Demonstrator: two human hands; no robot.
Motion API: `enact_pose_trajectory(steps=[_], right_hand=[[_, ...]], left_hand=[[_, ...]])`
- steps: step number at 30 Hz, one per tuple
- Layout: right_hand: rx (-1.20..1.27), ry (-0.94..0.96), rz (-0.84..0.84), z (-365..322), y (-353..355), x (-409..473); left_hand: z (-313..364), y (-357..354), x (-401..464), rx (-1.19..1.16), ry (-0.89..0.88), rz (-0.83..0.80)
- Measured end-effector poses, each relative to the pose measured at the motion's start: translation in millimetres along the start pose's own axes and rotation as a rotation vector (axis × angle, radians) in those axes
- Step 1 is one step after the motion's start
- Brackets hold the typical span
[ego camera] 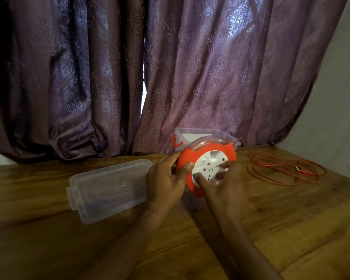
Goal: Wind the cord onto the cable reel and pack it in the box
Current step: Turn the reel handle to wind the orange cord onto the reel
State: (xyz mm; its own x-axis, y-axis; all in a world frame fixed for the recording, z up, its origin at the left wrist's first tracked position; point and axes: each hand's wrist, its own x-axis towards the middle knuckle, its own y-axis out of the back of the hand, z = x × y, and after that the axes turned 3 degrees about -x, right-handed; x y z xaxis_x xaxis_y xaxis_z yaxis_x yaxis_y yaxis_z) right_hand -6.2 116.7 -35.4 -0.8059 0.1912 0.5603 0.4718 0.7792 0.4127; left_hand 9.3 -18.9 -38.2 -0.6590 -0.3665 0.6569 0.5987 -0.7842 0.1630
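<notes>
A wooden table (49,229) fills the lower half of the view, with heavy purple patterned curtains (89,77) hanging behind it down to the table's far edge.

At the left, a clear plastic lid (107,188) lies flat on the table, with small latch tabs along its near-left edge.

Just right of the lid, the person's left hand (166,178) grasps the left rim of an orange cable reel (192,158). The thumb presses on the front of the orange rim and the fingers curl around behind it. The reel is held tilted, its white face turned toward the camera, low over the table at centre-right. Whether its lower edge touches the wood cannot be told. A clear arched handle runs over the reel's top.

The right hand (224,184) rests on the reel's white centre disc (208,168), which carries sockets with small red marks. Its thumb and fingertips are bent and press against the disc; whether they grip a knob there cannot be told.

Directly behind the reel, against the curtain, sits a clear plastic box (182,134) with an orange clip on its left side. It stands open.

At the right, a thin orange cord (287,170) lies unwound in loose loops on the table, well apart from the hands. How it joins the reel is not visible.
</notes>
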Motion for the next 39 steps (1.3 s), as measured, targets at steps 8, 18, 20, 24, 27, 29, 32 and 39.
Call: enact_pose_trajectory(steps=[8, 18, 20, 24, 27, 29, 32, 39], right_hand=[[0.044, 0.040, 0.038, 3, 0, -2], [-0.338, 0.518, -0.167, -5, 3, -3], [-0.386, 0.521, -0.207, -4, 4, -4], [-0.472, 0.481, -0.157, -1, 4, -2], [-0.390, 0.399, -0.096, 3, 3, 0], [-0.292, 0.306, -0.059, 4, 2, 1], [-0.127, 0.161, 0.003, 4, 3, 0], [-0.124, 0.292, 0.057, 3, 7, -1]], left_hand=[[1, 0, 0, 0.009, 0.018, 0.026], [-6, 11, 17, -0.030, 0.036, 0.036], [-4, 13, 18, -0.045, 0.029, 0.032], [1, 11, 17, -0.029, -0.005, 0.001], [0, 7, 14, 0.003, -0.016, -0.009], [-2, 4, 11, 0.009, -0.018, 0.006], [-2, 2, 9, 0.029, -0.021, 0.019], [1, 7, 11, 0.026, 0.024, 0.038]])
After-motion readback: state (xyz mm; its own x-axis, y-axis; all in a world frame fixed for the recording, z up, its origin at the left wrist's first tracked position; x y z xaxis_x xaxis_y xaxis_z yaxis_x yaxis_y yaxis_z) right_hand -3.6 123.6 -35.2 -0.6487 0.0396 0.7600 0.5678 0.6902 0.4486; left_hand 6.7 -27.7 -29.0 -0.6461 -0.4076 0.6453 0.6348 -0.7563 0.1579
